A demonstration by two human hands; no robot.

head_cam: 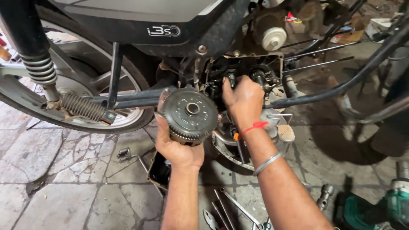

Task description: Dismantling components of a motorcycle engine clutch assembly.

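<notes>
Filling the top of the view, a black motorbike [140, 25] stands on the cracked stone floor [64, 170], its back wheel [123, 115] on the left. Its open engine [247, 76] sits behind a black bar [324, 91] that crosses in front. The left hand [179, 149] has its grip clamped around a round, toothed clutch wheel [189, 114], held up just beside the engine. The right hand [243, 100] reaches into the engine, fingers curled on a part there. Wrenches [238, 208] lie on the floor below.
</notes>
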